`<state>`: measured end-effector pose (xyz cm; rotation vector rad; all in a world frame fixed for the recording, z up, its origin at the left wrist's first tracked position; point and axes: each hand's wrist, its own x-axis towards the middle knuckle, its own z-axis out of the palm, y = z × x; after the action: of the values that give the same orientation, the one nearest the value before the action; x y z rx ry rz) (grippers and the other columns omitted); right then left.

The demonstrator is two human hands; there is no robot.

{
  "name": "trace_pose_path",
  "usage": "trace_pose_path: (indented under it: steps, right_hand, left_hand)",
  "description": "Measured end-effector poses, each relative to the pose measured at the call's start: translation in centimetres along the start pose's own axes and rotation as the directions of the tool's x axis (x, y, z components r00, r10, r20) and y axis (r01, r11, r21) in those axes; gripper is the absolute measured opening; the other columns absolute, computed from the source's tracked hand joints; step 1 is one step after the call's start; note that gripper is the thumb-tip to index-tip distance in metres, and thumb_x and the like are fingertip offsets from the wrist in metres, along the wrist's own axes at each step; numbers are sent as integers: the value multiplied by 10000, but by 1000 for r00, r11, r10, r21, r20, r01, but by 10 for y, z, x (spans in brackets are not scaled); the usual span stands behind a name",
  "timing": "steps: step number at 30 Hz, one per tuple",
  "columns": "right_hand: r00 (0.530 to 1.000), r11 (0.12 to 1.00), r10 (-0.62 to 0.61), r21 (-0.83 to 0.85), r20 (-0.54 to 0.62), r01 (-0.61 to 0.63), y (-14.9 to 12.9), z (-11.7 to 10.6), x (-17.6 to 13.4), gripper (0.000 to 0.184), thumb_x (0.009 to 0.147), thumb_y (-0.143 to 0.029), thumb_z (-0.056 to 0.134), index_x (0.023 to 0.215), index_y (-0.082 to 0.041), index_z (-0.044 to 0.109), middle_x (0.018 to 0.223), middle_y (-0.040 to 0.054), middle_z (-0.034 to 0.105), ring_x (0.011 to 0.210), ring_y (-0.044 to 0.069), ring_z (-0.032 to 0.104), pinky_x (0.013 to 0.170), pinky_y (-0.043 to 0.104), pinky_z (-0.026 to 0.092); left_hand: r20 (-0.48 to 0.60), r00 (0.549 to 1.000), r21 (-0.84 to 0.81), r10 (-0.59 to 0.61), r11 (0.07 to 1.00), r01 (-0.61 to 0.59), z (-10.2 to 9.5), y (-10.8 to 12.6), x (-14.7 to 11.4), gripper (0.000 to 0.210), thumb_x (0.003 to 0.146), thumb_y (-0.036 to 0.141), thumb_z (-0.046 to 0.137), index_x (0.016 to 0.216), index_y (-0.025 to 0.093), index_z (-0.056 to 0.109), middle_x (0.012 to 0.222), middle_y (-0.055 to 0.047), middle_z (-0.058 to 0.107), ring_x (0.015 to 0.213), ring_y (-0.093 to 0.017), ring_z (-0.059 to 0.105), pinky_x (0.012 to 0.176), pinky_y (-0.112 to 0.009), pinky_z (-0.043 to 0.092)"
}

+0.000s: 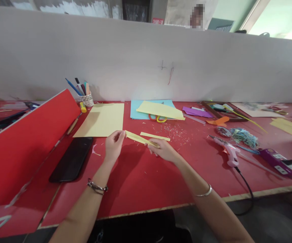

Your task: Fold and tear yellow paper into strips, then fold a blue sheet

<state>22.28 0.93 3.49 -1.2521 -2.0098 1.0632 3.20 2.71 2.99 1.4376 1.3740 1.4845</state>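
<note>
Between my two hands stretches a narrow folded strip of yellow paper (pixel 137 137), held above the red table. Thumb and fingers of my left hand (pixel 114 145) pinch its left end. My right hand (pixel 162 149) grips the other end, its fingers partly hidden under the strip. Just behind lies a second, flat yellow paper strip (pixel 155 136). Farther back, scissors (pixel 157 118) with red and yellow handles stick out from under a yellow paper sheet (pixel 159 109), which rests on blue paper (pixel 134 109).
Left are a black phone (pixel 71 160), a yellow sheet (pixel 103 118), a tilted red board (pixel 32 145) and a pen cup (pixel 87 100). Right are a pink glue gun (pixel 228 150), a purple power strip (pixel 279 162) and paper scraps (pixel 178 133). A white partition (pixel 110 60) stands behind.
</note>
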Motion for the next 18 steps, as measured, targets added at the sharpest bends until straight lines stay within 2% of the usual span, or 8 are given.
trace_pose_path:
  steps: [6, 12, 15, 18]
  right_hand:
    - [991, 967, 68, 253, -117, -36, 3, -4, 2, 220, 743, -332, 469, 662, -146, 555, 515, -30, 544, 379, 56, 472, 453, 204, 386]
    - [942, 814, 225, 579, -251, -40, 6, -3, 6, 243, 594, -391, 626, 626, -153, 588, 595, 9, 637, 508, 104, 592, 573, 239, 470]
    - [912, 759, 297, 649, -282, -47, 7, -2, 6, 274, 556, -416, 653, 616, -155, 595, 593, 17, 647, 510, 111, 599, 562, 238, 476]
    - [901, 739, 316, 673, -297, -37, 8, -3, 6, 303, 548, -444, 652, 618, -156, 594, 578, 22, 647, 489, 109, 593, 537, 231, 474]
  left_hand:
    - [-59, 997, -36, -43, 998, 41, 0, 4, 1, 179, 693, 249, 468, 538, 163, 495, 435, 66, 391, 383, -54, 294, 390, -172, 282]
    - [-117, 992, -38, -41, 999, 37, -1, 5, 0, 179, 674, 266, 480, 544, 153, 528, 420, 68, 386, 380, -52, 298, 381, -172, 272]
    - [-131, 991, -38, -38, 999, 33, -1, 4, 1, 171, 666, 277, 487, 557, 156, 541, 423, 62, 405, 393, -61, 333, 387, -177, 281]
    - [-136, 990, -45, -29, 999, 23, 0, 4, 1, 170, 661, 281, 490, 555, 158, 541, 439, 48, 441, 429, -74, 395, 408, -181, 305]
